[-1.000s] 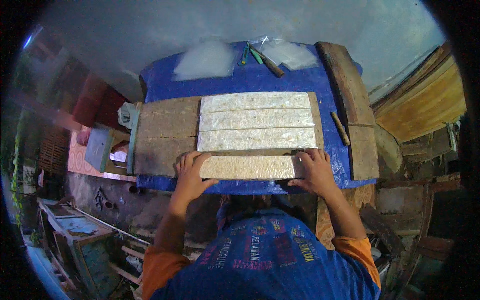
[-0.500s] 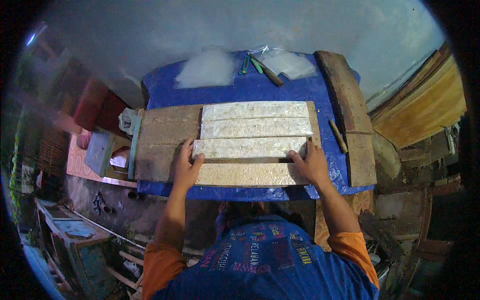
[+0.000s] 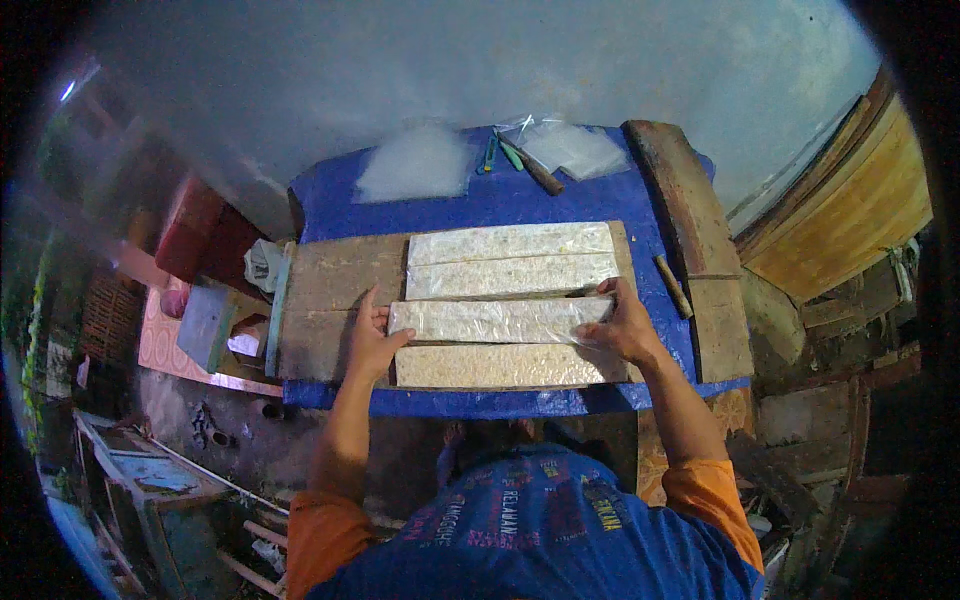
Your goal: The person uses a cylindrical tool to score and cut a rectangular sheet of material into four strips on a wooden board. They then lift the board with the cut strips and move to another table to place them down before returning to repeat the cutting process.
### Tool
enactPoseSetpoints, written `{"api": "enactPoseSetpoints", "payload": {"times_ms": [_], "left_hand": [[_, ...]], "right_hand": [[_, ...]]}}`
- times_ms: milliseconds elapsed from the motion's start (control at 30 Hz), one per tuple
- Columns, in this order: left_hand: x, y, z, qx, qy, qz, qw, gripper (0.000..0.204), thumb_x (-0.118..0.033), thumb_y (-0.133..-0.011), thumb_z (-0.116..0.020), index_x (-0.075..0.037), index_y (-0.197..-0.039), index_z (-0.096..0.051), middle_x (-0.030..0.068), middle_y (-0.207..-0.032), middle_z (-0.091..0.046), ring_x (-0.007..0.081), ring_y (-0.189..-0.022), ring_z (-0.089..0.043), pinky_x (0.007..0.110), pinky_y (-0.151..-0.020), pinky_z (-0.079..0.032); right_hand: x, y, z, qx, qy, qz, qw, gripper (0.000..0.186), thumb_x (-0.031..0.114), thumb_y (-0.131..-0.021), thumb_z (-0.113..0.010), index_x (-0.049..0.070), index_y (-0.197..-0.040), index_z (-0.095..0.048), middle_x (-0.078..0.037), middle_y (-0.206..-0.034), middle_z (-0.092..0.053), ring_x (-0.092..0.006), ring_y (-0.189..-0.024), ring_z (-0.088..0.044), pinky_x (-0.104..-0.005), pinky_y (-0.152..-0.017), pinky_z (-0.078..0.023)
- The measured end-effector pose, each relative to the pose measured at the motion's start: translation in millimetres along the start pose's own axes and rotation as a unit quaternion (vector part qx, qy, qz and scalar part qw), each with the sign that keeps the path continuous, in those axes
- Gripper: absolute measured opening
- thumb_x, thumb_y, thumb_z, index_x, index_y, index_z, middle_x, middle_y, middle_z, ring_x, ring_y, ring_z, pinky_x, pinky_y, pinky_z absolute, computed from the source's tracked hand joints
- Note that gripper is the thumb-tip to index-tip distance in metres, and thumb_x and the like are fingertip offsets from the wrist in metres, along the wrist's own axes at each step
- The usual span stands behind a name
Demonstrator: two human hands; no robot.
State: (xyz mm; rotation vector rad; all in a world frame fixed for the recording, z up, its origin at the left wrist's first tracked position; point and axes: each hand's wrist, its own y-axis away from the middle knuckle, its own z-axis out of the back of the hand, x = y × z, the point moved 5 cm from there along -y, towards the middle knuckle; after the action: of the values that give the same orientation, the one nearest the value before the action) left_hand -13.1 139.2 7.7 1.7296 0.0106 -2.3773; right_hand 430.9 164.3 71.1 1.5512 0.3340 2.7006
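Observation:
Four long whitish slabs, apparently tempeh in clear plastic, lie crosswise on a wooden board [image 3: 325,275]. My left hand [image 3: 380,335] grips the left end of the third tempeh slab [image 3: 485,322], its thumb on the near side and its index finger stretched along the board. At the other end my right hand [image 3: 622,325] pinches the same slab between thumb and fingers. Farther off, two tempeh slabs [image 3: 510,258] sit side by side. The nearest tempeh slab [image 3: 490,367] lies close along the held one's near edge.
A blue tarp [image 3: 420,218] covers the table. Toward the wall are clear plastic sheets [image 3: 415,165], a teal cutter [image 3: 489,152] and a dark-handled knife [image 3: 540,175]. A wooden stick [image 3: 674,287] and a long plank [image 3: 690,220] lie to the right.
My hands have drawn the third tempeh slab toward me, closing the gap to the nearest one and widening the gap behind it. The whole view has shifted slightly.

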Motion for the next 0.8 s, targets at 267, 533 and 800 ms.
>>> {"api": "enactPoseSetpoints", "payload": {"times_ms": [267, 533, 800], "left_hand": [[-45.7, 14.3, -8.6, -0.011, -0.306, -0.159, 0.939, 0.062, -0.009, -0.069, -0.09, -0.009, -0.126, -0.065, 0.0171, -0.131, -0.054, 0.0403, -0.127, -0.055, 0.046, -0.106, -0.048], [-34.9, 15.5, -10.5, 0.006, -0.205, -0.135, 0.969, 0.059, -0.01, -0.073, -0.089, -0.01, -0.127, -0.064, 0.0159, -0.134, -0.056, 0.0342, -0.127, -0.057, 0.043, -0.104, -0.05], [-19.0, 22.7, -12.1, 0.011, -0.191, -0.138, 0.972, 0.059, -0.007, -0.079, -0.086, -0.01, -0.133, -0.063, 0.0131, -0.134, -0.059, 0.0294, -0.124, -0.061, 0.042, -0.099, -0.053]], "right_hand": [[-8.4, 9.4, 6.5, -0.11, 0.236, 0.257, 0.931, 0.057, 0.004, -0.07, -0.082, 0.005, -0.123, -0.06, -0.019, -0.118, -0.065, -0.0421, -0.112, -0.063, -0.0455, -0.097, -0.052], [-6.2, 23.6, 12.2, -0.057, 0.16, 0.239, 0.956, 0.046, 0.01, -0.08, -0.079, 0.006, -0.124, -0.064, -0.019, -0.122, -0.062, -0.04, -0.115, -0.061, -0.0443, -0.1, -0.05], [-13.0, 29.7, 8.8, -0.073, 0.186, 0.211, 0.957, 0.041, 0.012, -0.083, -0.08, 0.005, -0.122, -0.066, -0.022, -0.135, -0.06, -0.0431, -0.128, -0.057, -0.046, -0.105, -0.051]]}}
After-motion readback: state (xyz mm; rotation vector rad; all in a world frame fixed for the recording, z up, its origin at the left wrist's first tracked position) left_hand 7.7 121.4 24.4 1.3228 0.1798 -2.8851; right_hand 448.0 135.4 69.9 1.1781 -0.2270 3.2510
